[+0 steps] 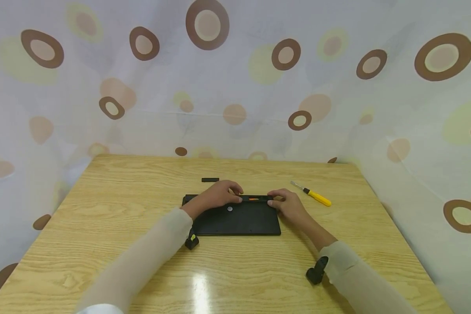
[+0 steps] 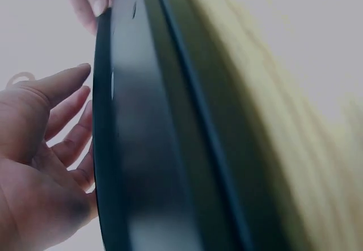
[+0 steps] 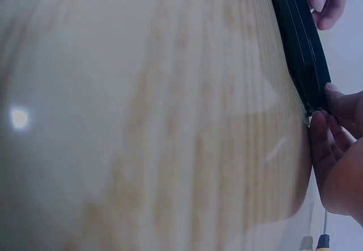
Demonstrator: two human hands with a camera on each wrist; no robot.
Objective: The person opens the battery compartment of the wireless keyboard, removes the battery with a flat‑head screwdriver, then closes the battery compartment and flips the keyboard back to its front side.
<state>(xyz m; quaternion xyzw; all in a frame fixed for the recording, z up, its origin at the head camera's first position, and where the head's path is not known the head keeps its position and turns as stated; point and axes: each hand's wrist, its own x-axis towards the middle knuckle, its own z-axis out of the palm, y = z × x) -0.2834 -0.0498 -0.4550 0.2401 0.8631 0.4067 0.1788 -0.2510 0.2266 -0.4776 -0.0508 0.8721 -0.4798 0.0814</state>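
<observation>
A flat black keyboard [image 1: 235, 222] lies with its plain underside up on the table, a round pale spot near its middle. Along its far edge a narrow slot stands uncovered, showing something small and orange [image 1: 254, 199], perhaps a battery. My left hand [image 1: 220, 194] reaches over the keyboard to this edge; its thumb lies beside the slot, fingers loosely bent with a gap to the thumb. At the far right corner my right hand [image 1: 290, 207] pinches the edge between thumb and fingers, also seen in the right wrist view. A small black strip [image 1: 210, 179], like a cover, lies behind the keyboard.
A screwdriver [image 1: 318, 197] with a yellow handle rests right of the keyboard, beyond my right hand. The wooden table [image 1: 121, 244] ends at a patterned cloth [image 1: 235, 78] behind and at both sides. Light glares off the table in front.
</observation>
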